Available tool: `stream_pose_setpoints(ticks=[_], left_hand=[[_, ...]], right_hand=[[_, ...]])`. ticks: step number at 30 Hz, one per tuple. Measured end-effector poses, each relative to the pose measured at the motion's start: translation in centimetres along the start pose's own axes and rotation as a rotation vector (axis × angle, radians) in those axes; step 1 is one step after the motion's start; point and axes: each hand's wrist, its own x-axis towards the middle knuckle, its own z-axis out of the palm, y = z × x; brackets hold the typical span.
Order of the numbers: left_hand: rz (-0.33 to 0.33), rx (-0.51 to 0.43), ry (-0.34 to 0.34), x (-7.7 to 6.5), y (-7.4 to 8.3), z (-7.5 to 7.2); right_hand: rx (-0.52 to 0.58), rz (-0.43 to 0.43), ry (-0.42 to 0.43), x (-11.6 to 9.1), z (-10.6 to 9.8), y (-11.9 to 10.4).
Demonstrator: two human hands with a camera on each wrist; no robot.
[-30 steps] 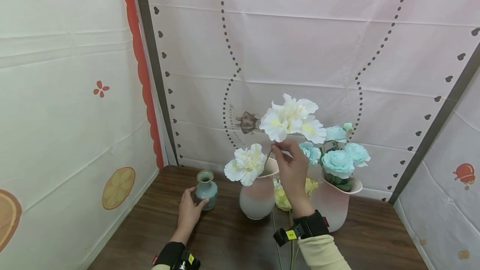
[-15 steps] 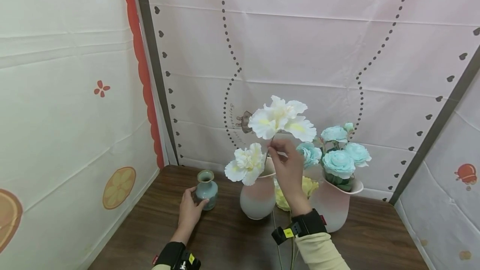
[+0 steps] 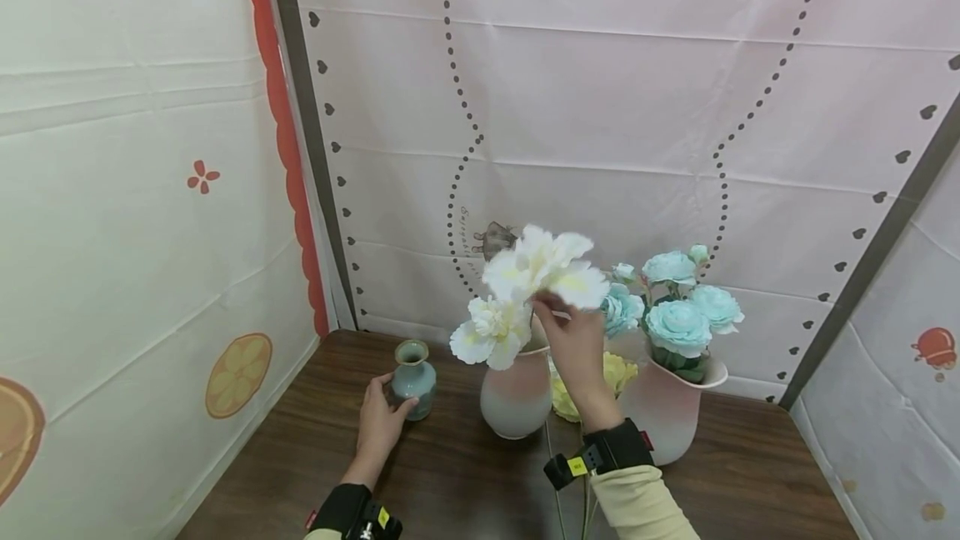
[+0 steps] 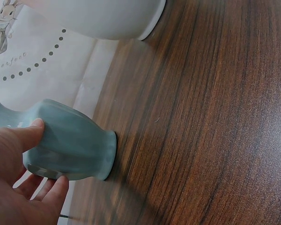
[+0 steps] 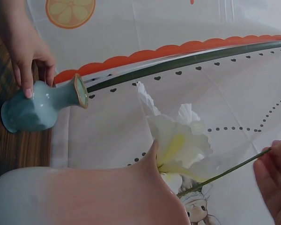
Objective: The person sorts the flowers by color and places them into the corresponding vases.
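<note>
On the left of the table stands a small blue-green vase (image 3: 415, 386). My left hand (image 3: 381, 419) holds it between thumb and fingers, and in the left wrist view the vase's foot rests on the wood. My right hand (image 3: 579, 348) pinches the green stem (image 5: 227, 172) of a large white flower (image 3: 543, 265), just under the bloom. In the right wrist view this stem runs down to the mouth of a pink-and-white vase (image 5: 98, 197); its lower end is hidden. Another white bloom (image 3: 491, 332) leans over that vase's left rim.
A second pink-and-white vase (image 3: 663, 415) at the right holds several turquoise flowers (image 3: 678, 325). Yellow flowers (image 3: 618, 373) lie between the two vases, partly behind my right arm, with stems (image 3: 557, 482) toward the front. Printed cloth walls (image 3: 600, 107) enclose the table's back and sides.
My right hand has moved left and then slightly down, lowering the large white bloom until it overlaps the other one. My left hand and the small vase have not moved.
</note>
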Motion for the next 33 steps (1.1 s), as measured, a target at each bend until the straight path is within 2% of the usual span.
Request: stream_pose_setpoints(ticks=[6, 8, 12, 19, 25, 33], left_hand=[[0.002, -0.001, -0.005, 0.0, -0.1, 0.0], [0.002, 0.002, -0.006, -0.1, -0.1, 0.0], [0.003, 0.001, -0.007, -0.1, 0.0, -0.1], [0.000, 0.005, -0.002, 0.0, 0.0, -0.2], [-0.005, 0.007, 0.001, 0.0, 0.1, -0.1], [0.007, -0.004, 0.004, -0.2, 0.3, 0.0]], right_hand=[[-0.245, 0.111, -0.101, -0.6, -0.7, 0.6], [-0.278, 0.145, -0.116, -1.0, -1.1, 1.3], [-0.335, 0.152, -0.103, -2.0, -1.8, 2.8], [-0.365, 0.202, -0.116, -3.2, -2.7, 4.5], [-0.391, 0.188, -0.131, -4.4, -2.7, 5.9], [-0.396, 0.301, -0.169, -5.7, -2.3, 7.3]])
